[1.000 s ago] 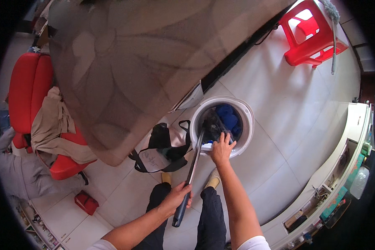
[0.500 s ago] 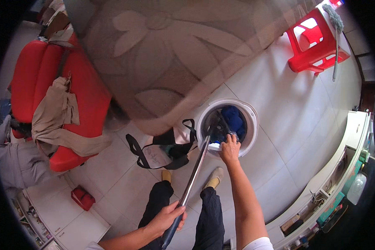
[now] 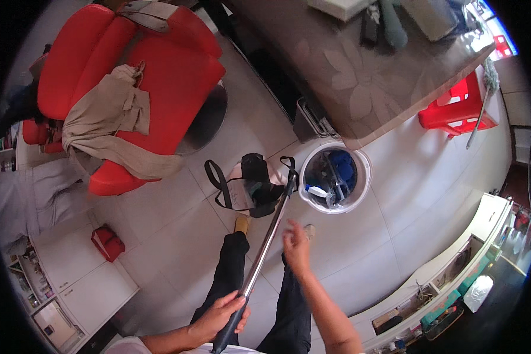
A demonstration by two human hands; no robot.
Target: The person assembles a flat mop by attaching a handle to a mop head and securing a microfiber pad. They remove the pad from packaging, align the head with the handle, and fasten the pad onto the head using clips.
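Note:
My left hand (image 3: 221,317), low in the view, is closed around the dark grip of a shiny metal pole (image 3: 261,261). The pole slants up and away, and its far end lies over the right handle of a black carrying bag (image 3: 266,194). My right hand (image 3: 296,245) is in the air above my right foot, fingers partly bent and apart, with nothing in it. Just beyond it stands a white round bucket (image 3: 367,172). Inside are a blue cloth (image 3: 343,166), a white object (image 3: 317,192) and some dark and clear items I cannot make out.
A red chair (image 3: 180,76) with a beige garment (image 3: 109,115) stands at the far left. A brown patterned table (image 3: 389,118) reaches over beside the bucket. A red stool (image 3: 442,115) with a grey duster is far right. White cabinets (image 3: 94,295) and a curved shelf (image 3: 484,224) flank me.
My right hand has come out of the bucket and back toward me. The pole's far end has left the bucket for the bag's handle. The view has shifted, showing more of the chair.

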